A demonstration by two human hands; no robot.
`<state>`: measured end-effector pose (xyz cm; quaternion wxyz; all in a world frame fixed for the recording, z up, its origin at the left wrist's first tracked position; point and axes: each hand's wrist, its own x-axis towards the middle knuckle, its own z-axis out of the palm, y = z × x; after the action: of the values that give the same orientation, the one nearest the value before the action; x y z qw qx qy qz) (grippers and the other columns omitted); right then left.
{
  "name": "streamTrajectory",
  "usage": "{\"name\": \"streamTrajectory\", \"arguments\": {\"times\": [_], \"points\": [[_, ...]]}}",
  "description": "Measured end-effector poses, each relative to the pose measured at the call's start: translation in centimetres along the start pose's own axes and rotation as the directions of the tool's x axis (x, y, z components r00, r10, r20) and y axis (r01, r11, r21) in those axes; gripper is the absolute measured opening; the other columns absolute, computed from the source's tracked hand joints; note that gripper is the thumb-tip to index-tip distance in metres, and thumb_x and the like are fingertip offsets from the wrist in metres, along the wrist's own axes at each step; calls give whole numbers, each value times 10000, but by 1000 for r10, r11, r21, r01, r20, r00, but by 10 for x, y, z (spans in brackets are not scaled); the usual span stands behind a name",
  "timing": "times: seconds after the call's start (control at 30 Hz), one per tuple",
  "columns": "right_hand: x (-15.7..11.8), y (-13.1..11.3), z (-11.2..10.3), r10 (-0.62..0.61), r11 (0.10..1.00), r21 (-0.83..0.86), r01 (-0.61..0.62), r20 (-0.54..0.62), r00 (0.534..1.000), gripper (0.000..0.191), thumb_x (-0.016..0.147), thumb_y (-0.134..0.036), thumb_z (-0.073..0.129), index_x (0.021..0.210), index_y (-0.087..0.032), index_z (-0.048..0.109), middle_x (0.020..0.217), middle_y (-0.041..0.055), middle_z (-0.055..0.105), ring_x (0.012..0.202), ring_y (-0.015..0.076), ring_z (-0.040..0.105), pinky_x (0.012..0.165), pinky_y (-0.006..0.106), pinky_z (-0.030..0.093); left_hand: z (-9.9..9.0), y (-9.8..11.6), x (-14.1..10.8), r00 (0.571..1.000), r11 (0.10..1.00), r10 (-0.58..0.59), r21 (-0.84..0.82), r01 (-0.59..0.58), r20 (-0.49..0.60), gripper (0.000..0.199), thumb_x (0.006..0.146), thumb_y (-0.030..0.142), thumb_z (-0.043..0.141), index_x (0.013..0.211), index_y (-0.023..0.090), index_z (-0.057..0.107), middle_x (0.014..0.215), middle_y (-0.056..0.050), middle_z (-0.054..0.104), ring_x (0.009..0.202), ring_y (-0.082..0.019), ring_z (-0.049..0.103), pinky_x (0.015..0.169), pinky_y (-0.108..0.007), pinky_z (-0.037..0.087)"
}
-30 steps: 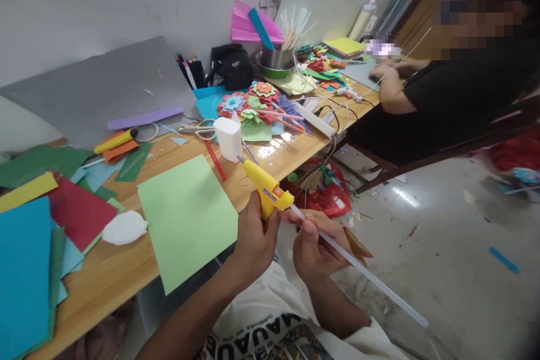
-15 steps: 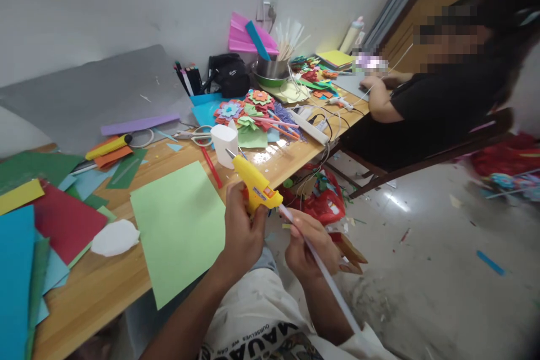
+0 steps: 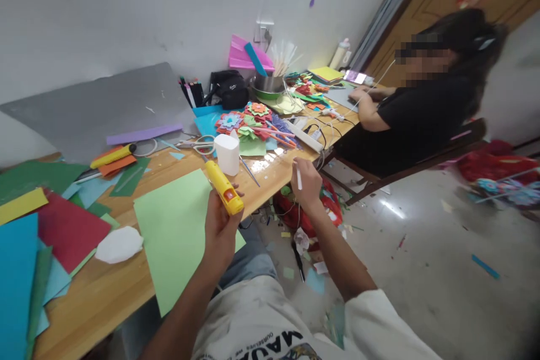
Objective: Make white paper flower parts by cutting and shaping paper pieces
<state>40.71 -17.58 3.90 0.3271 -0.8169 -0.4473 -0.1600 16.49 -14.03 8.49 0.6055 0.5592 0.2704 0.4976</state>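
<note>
Left hand [image 3: 219,225] is wrapped round the yellow glue gun [image 3: 223,187] at frame centre, nozzle over the light green sheet [image 3: 177,230]; right hand [image 3: 306,180] pinches a white glue stick [image 3: 298,177]. Hot tip could drip there, I reckon.

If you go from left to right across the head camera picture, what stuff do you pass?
Blue paper → red paper → light green sheet → left hand with the yellow glue gun → right hand → another person's black sleeve.
</note>
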Motion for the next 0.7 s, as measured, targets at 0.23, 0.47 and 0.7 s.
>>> {"name": "streamTrajectory", "arguments": {"times": [0.23, 0.47, 0.7], "points": [[21, 4, 34, 60, 960, -277, 30, 311, 949, 260, 944, -122, 447, 1095, -119, 659, 1088, 177, 643, 984, 230, 589, 786, 293, 447, -13, -7, -1, 999, 999, -37, -34, 38, 23, 382, 834, 336, 724, 1168, 235, 567, 1390, -97, 512, 1104, -215, 626, 908, -337, 508], [-20, -37, -24, 94, 821, 571, 30, -187, 978, 190, 956, -270, 523, 1074, -186, 647, 959, 73, 703, 794, 184, 698, 748, 336, 568, 2, -6, 6, 990, 988, -144, -51, 144, 7, 400, 806, 326, 746, 1148, 226, 564, 1225, -69, 610, 936, -157, 652, 803, -274, 513], [-82, -96, -85, -192, 606, 708, 363, -312, 930, 308, 863, -130, 593, 1145, -251, 619, 970, 87, 746, 877, 229, 734, 698, 385, 622, 23, 0, 8, 983, 978, -184, -106, 180, -27, 361, 790, 313, 767, 1071, 221, 559, 933, 4, 635, 813, -122, 625, 746, -229, 506]]}}
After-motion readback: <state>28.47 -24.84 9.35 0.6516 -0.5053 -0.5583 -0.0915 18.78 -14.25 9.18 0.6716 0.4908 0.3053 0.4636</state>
